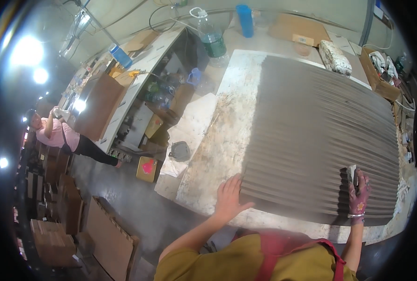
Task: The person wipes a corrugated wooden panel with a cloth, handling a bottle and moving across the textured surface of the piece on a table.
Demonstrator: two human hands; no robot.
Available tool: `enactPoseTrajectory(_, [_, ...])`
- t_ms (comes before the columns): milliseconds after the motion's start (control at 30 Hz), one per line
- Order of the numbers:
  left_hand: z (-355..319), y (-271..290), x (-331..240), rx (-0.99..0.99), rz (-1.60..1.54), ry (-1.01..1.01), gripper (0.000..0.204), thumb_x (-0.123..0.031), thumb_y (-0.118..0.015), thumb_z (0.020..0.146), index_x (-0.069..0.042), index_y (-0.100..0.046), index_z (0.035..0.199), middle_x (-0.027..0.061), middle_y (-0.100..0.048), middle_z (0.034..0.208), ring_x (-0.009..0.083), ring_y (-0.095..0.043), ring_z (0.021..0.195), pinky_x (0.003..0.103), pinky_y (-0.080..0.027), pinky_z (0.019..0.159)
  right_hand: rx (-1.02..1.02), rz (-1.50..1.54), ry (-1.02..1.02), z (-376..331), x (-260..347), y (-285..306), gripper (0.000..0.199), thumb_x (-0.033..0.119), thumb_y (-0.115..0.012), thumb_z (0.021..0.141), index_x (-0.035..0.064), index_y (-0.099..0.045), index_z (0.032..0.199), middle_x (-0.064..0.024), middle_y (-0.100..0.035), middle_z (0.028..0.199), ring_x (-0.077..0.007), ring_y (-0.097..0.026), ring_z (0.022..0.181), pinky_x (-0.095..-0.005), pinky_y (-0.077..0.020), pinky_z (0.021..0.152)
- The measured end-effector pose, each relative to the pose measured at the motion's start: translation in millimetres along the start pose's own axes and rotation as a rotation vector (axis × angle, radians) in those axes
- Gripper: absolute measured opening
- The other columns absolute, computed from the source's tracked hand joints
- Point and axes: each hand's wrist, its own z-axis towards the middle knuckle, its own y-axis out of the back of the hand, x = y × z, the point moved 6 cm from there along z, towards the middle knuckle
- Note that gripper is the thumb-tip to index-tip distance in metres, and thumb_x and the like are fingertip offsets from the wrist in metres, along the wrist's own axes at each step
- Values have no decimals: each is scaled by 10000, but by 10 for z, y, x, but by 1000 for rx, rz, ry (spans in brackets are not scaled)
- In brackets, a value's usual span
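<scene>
Here it is, the grey ribbed stack [288, 122], filling the centre and right of the frame, its long ridges running across the right half while the upper left part looks smoother. Down at lower right, your gloved right hand [360, 196] has its fingers closed around a small pale block [352, 172], low over the ridges; whether the block touches them, you can't tell from here. The glove presumably spares your skin from the grey surface. Over at lower centre, your bare left hand [229, 196] is spread wide and holding nothing, laid at the stack's near left corner, likely to steady it or prop your lean. Beneath everything lies the stained white board [229, 136], its bare strip left of the stack giving that hand room. Further left, a pale cloth [194, 124] bears a dark rounded piece [180, 151], perhaps to keep the surface clean. Up top, a green-tinted bottle [212, 44] and a blue cup [244, 21] stand beyond the board, probably out of your elbows' way. Far left, a co-worker [58, 133] in pink stands by another bench.
</scene>
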Motion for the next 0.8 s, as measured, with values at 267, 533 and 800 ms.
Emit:
enactPoseTrajectory(267, [-44, 17, -44, -52, 13, -5, 899, -574, -678, 742, 106, -434, 1277, 173, -313, 1460, 311, -283, 1356, 476, -181, 1094, -67, 135, -67, -71, 160, 50, 441, 211, -590, 803, 74, -551, 1221, -173, -565, 1132, -348, -524, 1068, -417, -359, 946])
enactPoseTrajectory(533, [-77, 30, 10, -62, -18, 0, 906, -516, -696, 742, 45, -358, 1369, 160, -305, 1471, 294, -267, 1365, 466, -181, 1098, -66, 641, -63, 39, 581, -251, 456, 208, -641, 796, -7, -558, 1189, -172, -593, 1112, -299, -555, 1055, -378, -387, 972])
enactPoseTrajectory(800, [3, -197, 87, -27, -70, 45, 1036, -597, -698, 706, 63, -296, 1396, 237, -312, 1455, 384, -271, 1358, 546, -188, 1080, 95, 335, -62, 157, 734, -366, 458, 272, -641, 812, 86, -552, 1222, -146, -602, 1136, -353, -531, 1088, -459, -378, 966])
